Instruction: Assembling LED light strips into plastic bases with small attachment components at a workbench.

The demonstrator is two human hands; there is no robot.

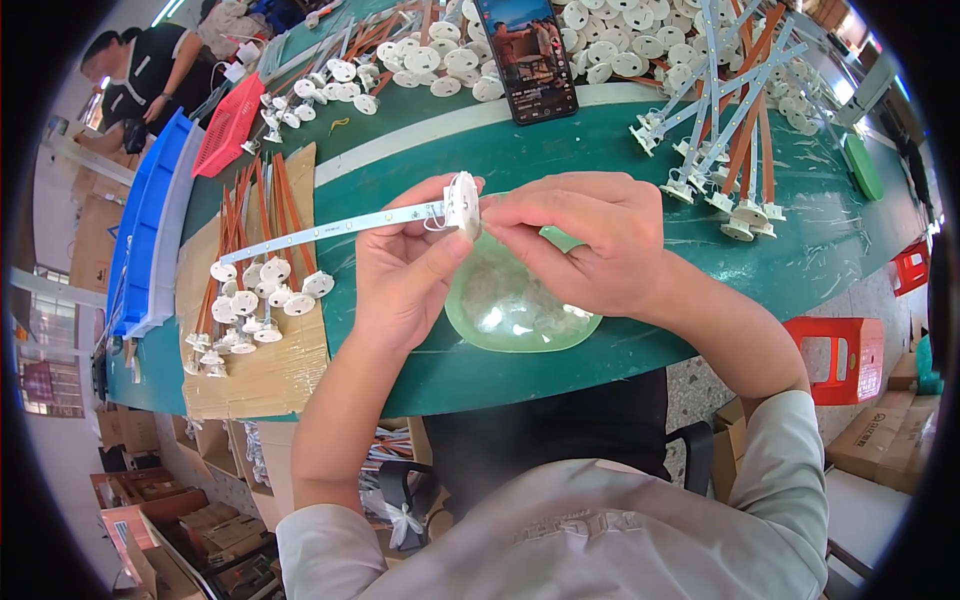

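Observation:
My left hand [410,265] grips a white round cap [463,205], holding it on edge between thumb and fingers. From the cap a pale LED strip [330,228] extends to the left, with small wires where the two meet. My right hand [590,240] is pinched at the cap's right face; whatever its fingertips hold is too small or hidden to make out. Under both hands sits a green bowl [470,325] with small clear or pale bits inside, partly covered by my right hand.
Finished-looking strips with white caps [275,285] lie on cardboard [260,385] at left. More strips [735,130] pile up at right. A phone [530,60] stands before heaped white caps [610,25]. Blue bins [150,220] and a red basket [228,125] flank a person [150,75].

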